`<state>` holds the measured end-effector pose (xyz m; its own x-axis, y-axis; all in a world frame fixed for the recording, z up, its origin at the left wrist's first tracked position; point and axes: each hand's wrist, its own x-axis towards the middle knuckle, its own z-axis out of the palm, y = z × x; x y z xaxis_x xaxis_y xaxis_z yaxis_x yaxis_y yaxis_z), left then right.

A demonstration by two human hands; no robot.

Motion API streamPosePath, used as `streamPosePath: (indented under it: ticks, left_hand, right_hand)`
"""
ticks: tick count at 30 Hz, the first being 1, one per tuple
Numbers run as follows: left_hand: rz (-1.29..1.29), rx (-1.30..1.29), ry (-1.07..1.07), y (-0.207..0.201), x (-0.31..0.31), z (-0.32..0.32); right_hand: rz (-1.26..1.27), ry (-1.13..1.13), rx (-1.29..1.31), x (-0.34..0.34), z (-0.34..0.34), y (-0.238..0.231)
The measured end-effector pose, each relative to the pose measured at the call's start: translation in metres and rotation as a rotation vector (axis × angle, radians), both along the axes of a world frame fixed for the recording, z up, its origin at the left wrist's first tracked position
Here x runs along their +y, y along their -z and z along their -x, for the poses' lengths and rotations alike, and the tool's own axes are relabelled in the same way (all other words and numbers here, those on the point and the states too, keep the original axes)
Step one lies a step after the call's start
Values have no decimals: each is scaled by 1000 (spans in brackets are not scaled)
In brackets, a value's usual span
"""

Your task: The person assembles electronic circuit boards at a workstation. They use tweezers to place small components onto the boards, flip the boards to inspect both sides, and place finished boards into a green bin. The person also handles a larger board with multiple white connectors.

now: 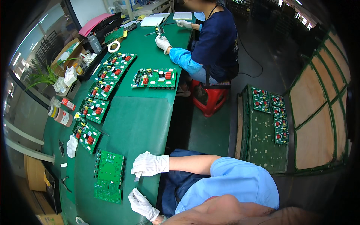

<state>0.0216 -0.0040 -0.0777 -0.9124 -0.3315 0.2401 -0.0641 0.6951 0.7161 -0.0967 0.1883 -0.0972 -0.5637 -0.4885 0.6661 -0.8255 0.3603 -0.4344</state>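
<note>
My right hand (150,164), in a white striped glove, pinches a small pale flat piece (137,176) over the green table; its exact kind does not show. Nearer the lower edge is my left hand (141,204), also gloved, with the fingers curled together; what they hold, if anything, is hidden. Just beyond both hands lies a green circuit board (108,176), its solder side up and apart from my fingers. Farther up the table, a row of circuit boards (87,135) shows red, black and yellow components.
A co-worker (217,41) sits farther up the table, holding a board (159,30) in gloved hands. Two boards (153,78) lie nearby. Pliers (66,184), a crumpled white cloth (72,146) and a bottle (63,117) line the far side. Behind me, a cart (260,138) carries several boards.
</note>
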Motion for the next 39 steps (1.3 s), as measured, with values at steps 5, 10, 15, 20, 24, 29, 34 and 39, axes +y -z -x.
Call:
streamPosePath:
  ticks: [5,10,15,20,24,29,34,39]
  left_hand:
    - [-20,0,-14,-7,5,-1]
    - [-8,-8,9,-5,1,-1]
    - [-46,-8,7,3,-4,0]
    - [-34,18,28,8,-8,0]
    - [-51,2,31,5,-7,-1]
    - [-64,35,28,-2,-4,-4]
    - [-140,48,54,-3,-4,-4]
    - [-217,36,77,-10,-4,-7]
  right_hand:
    - [10,13,9,-1,0,0]
    - [26,27,19,-1,-1,-1]
    - [15,11,15,-2,0,-2]
    - [5,0,5,-2,0,-1]
    - [0,17,15,-3,-1,-5]
    - [-47,37,-23,-5,-2,-7]
    - [-212,113,92,-7,-6,-4]
    - [-361,143,194,-8,-6,-8]
